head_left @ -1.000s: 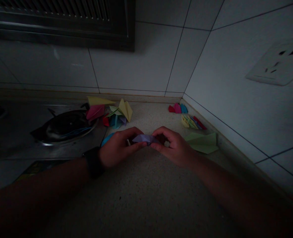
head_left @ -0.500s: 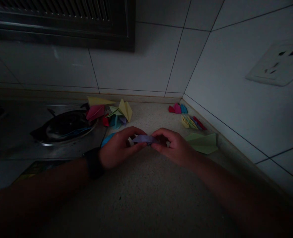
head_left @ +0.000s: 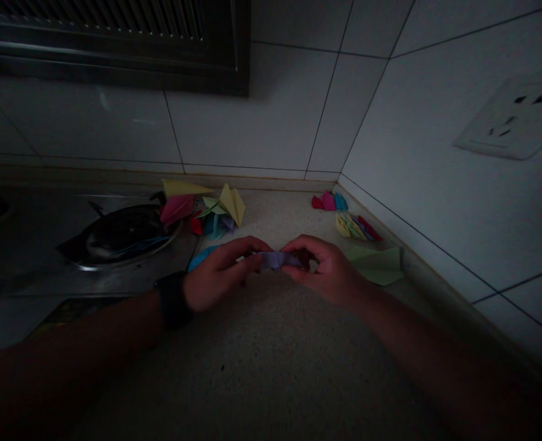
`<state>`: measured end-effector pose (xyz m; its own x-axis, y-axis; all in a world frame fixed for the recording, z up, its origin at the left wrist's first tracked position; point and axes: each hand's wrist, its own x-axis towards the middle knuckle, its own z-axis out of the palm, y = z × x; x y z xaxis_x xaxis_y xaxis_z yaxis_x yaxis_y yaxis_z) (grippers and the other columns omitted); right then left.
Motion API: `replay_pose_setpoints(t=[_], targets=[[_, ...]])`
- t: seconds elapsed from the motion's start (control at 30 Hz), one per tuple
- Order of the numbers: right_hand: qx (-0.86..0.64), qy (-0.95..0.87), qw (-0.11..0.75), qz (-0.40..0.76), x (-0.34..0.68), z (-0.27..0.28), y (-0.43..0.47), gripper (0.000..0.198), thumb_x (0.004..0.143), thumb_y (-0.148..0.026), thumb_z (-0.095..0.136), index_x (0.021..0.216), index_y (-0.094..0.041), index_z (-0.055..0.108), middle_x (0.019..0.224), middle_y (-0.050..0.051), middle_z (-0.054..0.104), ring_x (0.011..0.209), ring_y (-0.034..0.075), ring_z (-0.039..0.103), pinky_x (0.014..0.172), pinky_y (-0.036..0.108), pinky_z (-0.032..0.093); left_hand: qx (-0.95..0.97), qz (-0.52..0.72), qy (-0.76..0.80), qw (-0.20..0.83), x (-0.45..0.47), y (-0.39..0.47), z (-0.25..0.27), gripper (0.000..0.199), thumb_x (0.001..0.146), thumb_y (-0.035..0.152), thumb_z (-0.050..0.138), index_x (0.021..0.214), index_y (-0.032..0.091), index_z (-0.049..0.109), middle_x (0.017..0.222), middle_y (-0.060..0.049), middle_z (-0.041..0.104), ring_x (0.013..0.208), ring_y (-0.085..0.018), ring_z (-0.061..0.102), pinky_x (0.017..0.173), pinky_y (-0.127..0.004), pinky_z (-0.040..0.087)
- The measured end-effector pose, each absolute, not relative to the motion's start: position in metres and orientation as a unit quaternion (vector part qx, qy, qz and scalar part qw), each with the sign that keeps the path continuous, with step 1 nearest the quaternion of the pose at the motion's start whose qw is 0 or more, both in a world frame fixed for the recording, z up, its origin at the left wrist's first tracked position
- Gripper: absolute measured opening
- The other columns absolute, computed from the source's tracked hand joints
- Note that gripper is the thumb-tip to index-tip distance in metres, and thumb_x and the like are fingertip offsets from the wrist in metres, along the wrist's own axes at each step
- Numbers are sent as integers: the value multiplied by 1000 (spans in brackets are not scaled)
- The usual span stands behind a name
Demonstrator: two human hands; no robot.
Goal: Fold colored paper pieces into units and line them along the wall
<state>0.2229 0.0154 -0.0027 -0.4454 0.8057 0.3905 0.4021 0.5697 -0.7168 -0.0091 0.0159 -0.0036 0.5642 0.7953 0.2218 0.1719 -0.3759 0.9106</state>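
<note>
A small piece of folded purple paper (head_left: 276,260) is stretched between my two hands, above the middle of the counter. My left hand (head_left: 222,269), with a dark band on its wrist, pinches the left end between thumb and fingers. At the right end, my right hand (head_left: 319,266) grips the paper the same way. Fingertips hide both ends, and the light is dim, so the exact folded shape is hard to make out. Partly behind my left hand lies a blue item (head_left: 201,257). A pale green folded paper (head_left: 378,265) lies just right of my right hand.
Several folded paper pieces, including a yellow one (head_left: 231,205) and a pink one (head_left: 177,208), lie beside the stove burner (head_left: 130,236). Small red, pink and blue papers (head_left: 329,201) and a row of folded ones (head_left: 351,225) sit by the right wall. A range hood (head_left: 114,55) hangs overhead.
My left thumb and fingers have shifted slightly left along the purple paper, baring more of its middle. The paper now looks flatter and straighter. My right hand has barely moved.
</note>
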Motion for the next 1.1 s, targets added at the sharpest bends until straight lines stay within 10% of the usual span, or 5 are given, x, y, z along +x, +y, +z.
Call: replay_pose_setpoints(t=[1.1], targets=[[-318,-837,390,212,225,-3,15,24,78,-26,73,99,-17,65,76,-1,59,65,10,50,58,24,42,734,325,318,505,-9,17,-3,23,90,37,55,99,15,59,75,2,53,58,-7,45,51,-20,35]])
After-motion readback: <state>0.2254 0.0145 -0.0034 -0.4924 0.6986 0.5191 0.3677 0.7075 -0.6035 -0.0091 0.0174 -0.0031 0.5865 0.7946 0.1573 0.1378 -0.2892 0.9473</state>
